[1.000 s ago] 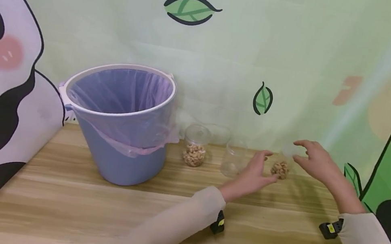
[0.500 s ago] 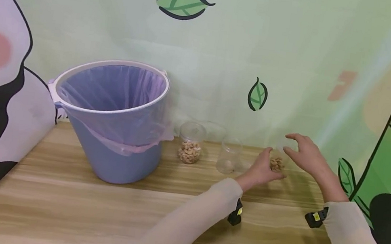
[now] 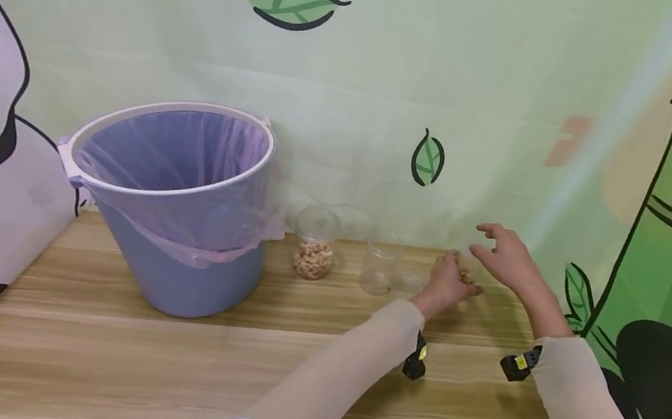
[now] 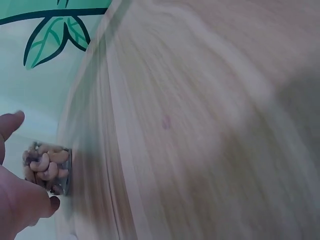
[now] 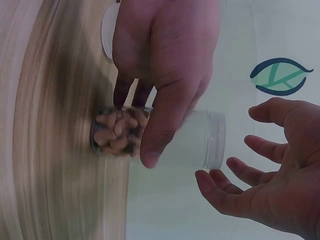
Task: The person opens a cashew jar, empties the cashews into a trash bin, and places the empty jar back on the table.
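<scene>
At the back right of the table stands a clear jar of cashews [image 3: 464, 273], largely covered by the left hand in the head view. My left hand [image 3: 446, 282] grips its lower body; in the right wrist view the thumb and fingers lie on either side of the jar [image 5: 117, 131]. The jar's lid [image 5: 216, 141] is on top. My right hand [image 5: 280, 170] hovers by that lid, fingers spread and bent around it, holding nothing. In the left wrist view cashews [image 4: 47, 165] show beyond the left hand [image 4: 22, 200].
Left of the hands are a clear jar with no lid [image 3: 379, 267], a clear lid [image 3: 407, 285] lying beside it, and another lidded cashew jar [image 3: 313, 256]. A large blue bin [image 3: 201, 284] with a plastic liner stands further left. A printed cloth [image 3: 349, 99] hangs behind the table.
My left hand has moved right and closed around the cashew jar. My right hand stays near the jar's top with its fingers spread. The head view has turned slightly right.
</scene>
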Demonstrator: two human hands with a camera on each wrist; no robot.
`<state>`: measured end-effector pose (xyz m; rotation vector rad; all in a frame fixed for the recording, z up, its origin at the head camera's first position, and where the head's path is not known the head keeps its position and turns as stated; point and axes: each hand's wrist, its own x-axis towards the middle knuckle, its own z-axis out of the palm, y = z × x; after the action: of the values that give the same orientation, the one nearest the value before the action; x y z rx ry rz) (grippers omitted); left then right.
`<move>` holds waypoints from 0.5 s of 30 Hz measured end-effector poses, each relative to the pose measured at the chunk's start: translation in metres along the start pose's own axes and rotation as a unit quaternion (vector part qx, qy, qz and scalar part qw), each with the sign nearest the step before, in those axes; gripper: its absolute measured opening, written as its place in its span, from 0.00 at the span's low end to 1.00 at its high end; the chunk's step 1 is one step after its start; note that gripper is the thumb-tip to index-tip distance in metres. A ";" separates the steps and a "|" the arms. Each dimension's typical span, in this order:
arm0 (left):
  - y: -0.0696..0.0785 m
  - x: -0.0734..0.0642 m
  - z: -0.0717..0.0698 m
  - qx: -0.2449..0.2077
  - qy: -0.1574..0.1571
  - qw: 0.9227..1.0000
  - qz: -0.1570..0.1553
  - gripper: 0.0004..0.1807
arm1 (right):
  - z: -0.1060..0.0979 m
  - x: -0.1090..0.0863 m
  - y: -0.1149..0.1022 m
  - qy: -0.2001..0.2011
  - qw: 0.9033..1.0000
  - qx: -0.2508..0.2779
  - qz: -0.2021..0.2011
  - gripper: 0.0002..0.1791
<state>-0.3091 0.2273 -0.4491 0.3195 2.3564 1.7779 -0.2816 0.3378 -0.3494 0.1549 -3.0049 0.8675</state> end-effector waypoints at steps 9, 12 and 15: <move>-0.011 0.006 -0.010 0.019 -0.019 0.998 0.056 0.45 | 0.003 -0.003 -0.015 -0.029 1.000 -0.010 0.002 0.35; -0.013 0.008 -0.011 0.003 -0.032 0.996 0.078 0.38 | 0.004 -0.004 -0.021 -0.036 0.999 -0.034 0.012 0.36; -0.013 0.007 -0.011 0.000 -0.042 0.997 0.057 0.36 | 0.005 -0.004 -0.025 -0.047 0.996 -0.071 0.028 0.39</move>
<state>-0.3193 0.2152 -0.4586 0.5279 2.3238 1.7753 -0.2750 0.3145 -0.3403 0.1153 -3.1594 0.6646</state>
